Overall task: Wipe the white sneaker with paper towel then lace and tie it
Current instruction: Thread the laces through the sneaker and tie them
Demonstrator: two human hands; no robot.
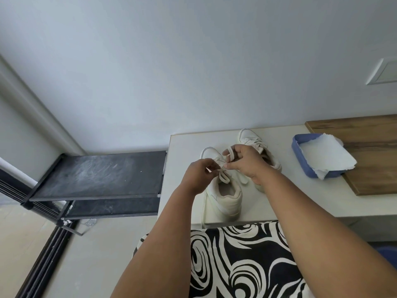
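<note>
Both hands pinch the lace [223, 168] of the white sneaker [223, 190] near the counter's [184, 147] front left corner, left hand [199, 175] and right hand [247, 162] each gripping a strand, which looks soft, light and best held near its ends.

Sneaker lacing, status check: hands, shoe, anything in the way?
Left hand and right hand both pinch the lace. Near sneaker on the table, lace not yet tied. Second sneaker close behind, not blocking.
</note>
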